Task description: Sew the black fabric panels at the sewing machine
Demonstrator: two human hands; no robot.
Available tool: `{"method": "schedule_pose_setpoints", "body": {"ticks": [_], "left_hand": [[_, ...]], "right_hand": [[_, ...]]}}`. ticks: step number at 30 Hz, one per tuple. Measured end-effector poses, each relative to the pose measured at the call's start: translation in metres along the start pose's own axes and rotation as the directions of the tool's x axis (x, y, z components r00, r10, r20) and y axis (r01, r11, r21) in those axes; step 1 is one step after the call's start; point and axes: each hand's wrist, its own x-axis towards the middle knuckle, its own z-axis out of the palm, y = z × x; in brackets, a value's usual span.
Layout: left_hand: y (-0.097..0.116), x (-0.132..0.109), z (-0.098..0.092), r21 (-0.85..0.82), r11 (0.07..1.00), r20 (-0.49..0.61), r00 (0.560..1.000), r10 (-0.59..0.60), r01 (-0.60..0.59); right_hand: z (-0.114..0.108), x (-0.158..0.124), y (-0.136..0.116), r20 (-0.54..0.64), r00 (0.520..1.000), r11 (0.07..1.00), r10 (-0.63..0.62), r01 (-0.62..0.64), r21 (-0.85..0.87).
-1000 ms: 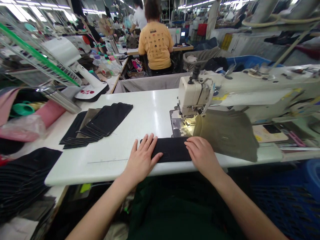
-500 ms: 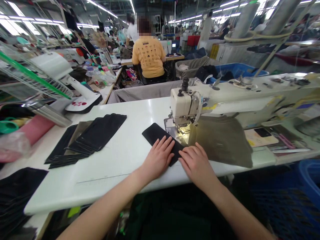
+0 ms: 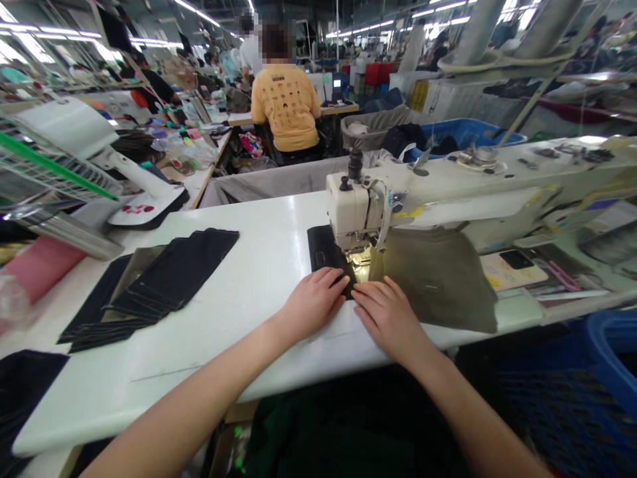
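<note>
Head view, all relative to the sewing-machine head (image 3: pixel 355 206): black fabric piece (image 3: pixel 322 251) lies just left of it, partly under. Left hand (image 3: pixel 318 297) is spread on the piece's near end, pressing, not clenched. Right hand (image 3: pixel 384 315) has fingertips by the near corner; can't tell if pinching. Risk: uneven push from the 2 hands could skew the piece; fingers this close to the stitching area could get hurt. Olive fabric (image 3: pixel 440 282), right of head, crowds right hand. Fanned stack (image 3: pixel 184 272) well left.
</note>
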Motion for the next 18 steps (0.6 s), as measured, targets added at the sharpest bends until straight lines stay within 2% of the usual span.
{"method": "schedule_pose_setpoints", "body": {"ticks": [6, 18], "left_hand": [[-0.018, 0.007, 0.006, -0.045, 0.999, -0.045, 0.999, 0.018, -0.020], [-0.019, 0.006, 0.011, -0.077, 0.997, -0.066, 0.998, -0.005, 0.000]], "right_hand": [[0.005, 0.011, 0.007, -0.009, 1.000, 1.000, 0.026, -0.026, -0.014], [0.006, 0.011, 0.007, -0.008, 0.999, 0.999, 0.040, -0.040, -0.012]]}}
